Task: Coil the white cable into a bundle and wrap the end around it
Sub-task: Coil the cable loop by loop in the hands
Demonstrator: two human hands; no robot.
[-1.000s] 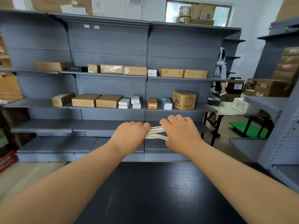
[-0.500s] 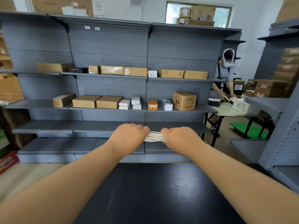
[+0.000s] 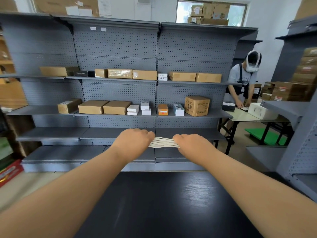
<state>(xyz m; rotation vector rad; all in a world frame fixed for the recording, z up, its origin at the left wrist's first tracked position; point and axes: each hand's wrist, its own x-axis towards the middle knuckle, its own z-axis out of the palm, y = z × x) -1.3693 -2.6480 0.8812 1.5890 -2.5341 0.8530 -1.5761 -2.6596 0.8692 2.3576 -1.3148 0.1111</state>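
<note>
Cable (image 3: 163, 142) strands bunched between both fists above the black table (image 3: 164, 203); left hand (image 3: 133, 143) and right hand (image 3: 192, 145) curled closed around its ends. Best kept taut while wrapping the tail.

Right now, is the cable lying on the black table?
No, both hands, left hand and right hand, hold the cable up beyond the table.

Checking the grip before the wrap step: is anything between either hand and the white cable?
Nothing visible: the left hand and right hand each close directly on an end of the white cable bundle.
</note>
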